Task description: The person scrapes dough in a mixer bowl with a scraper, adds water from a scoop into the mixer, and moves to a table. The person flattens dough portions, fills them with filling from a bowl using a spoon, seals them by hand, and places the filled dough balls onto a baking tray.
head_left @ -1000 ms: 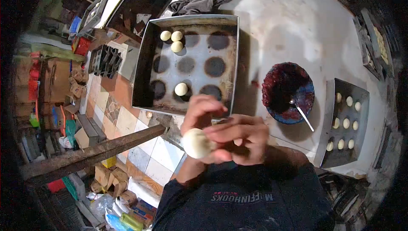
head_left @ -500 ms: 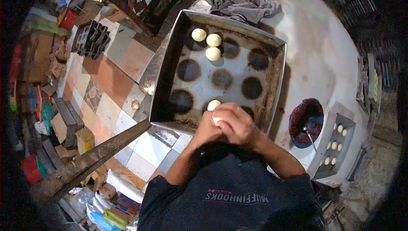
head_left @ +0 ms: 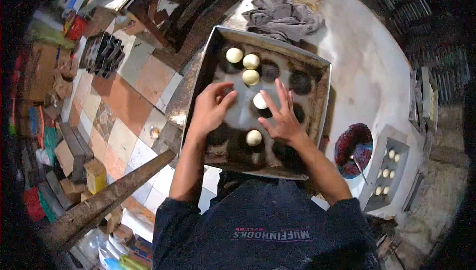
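Both of my hands are over a large square metal tray (head_left: 317, 116) with dark round marks on its bottom. My left hand (head_left: 213, 108) hangs over the tray's left side, fingers bent, thumb apart, holding nothing. Spread fingers show on my right hand (head_left: 281, 118), whose index finger is right beside a pale dough ball (head_left: 261, 101) near the middle; whether they touch is unclear. Three more balls, a left one (head_left: 234, 55), an upper one (head_left: 251, 61) and a lower one (head_left: 251, 77), sit close together farther up. Another ball (head_left: 254, 138) lies nearer to me.
Right of the tray stands a bowl of dark red filling (head_left: 349, 141) with a spoon. Beyond it, a smaller tray (head_left: 373, 200) holds several dough balls. A grey cloth (head_left: 282, 17) lies past the large tray. A wooden beam (head_left: 124, 185) crosses the lower left above the tiled floor.
My hands, earlier together around a dough ball, have parted and moved forward over the tray. A ball now lies near the tray's middle, where there was none.
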`<action>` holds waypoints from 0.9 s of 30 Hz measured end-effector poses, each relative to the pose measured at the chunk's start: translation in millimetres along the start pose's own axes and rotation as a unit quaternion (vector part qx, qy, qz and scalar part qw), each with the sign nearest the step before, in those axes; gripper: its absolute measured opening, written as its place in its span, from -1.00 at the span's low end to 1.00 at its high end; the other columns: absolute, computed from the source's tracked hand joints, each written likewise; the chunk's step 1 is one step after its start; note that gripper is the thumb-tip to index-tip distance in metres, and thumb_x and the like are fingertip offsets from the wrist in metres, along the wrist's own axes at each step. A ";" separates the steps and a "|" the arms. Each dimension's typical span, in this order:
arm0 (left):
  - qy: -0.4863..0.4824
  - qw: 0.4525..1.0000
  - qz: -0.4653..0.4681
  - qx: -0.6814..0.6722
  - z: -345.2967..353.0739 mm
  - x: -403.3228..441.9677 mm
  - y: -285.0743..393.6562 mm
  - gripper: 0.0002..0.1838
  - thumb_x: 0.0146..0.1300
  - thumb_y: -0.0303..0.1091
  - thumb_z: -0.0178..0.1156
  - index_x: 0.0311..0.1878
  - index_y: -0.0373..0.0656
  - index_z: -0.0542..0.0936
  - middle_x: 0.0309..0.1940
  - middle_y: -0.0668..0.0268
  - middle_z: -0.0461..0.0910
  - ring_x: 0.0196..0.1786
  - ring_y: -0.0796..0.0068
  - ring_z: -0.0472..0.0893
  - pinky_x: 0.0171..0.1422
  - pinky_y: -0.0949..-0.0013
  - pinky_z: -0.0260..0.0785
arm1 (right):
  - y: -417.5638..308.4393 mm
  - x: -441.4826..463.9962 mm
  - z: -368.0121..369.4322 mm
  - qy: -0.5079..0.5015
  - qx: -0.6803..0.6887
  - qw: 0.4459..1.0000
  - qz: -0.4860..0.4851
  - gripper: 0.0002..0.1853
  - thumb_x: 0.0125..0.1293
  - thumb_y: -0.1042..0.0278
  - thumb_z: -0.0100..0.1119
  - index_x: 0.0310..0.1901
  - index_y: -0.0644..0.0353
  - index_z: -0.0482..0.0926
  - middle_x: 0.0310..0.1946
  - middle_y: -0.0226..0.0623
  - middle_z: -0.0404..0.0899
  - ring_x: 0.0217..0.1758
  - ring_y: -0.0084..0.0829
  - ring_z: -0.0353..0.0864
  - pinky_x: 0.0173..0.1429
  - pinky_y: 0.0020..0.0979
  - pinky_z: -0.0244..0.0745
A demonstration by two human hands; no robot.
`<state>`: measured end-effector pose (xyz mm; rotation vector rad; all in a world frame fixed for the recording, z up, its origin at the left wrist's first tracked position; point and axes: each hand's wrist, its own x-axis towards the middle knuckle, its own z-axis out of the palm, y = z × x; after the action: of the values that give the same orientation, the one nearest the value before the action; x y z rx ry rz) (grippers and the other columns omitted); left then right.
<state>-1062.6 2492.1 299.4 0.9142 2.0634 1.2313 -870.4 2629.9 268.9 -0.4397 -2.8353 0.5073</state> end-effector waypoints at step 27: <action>0.023 0.976 0.198 -0.084 281.2 -200.9 180.4 -0.64 0.27 -0.43 0.17 0.11 -0.34 0.54 -0.19 0.25 0.44 -0.07 0.43 0.46 0.05 0.42 0.31 | 37.9 -263.2 -162.1 0.377 0.401 0.832 0.066 -0.61 0.22 0.37 0.21 0.08 0.27 0.49 -0.03 -0.04 0.54 0.14 -0.17 0.53 0.22 -0.24 0.38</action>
<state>-682.1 2541.8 368.0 1.2651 1.8294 1.6171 -572.3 2625.9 358.9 -0.5024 -1.6442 1.1631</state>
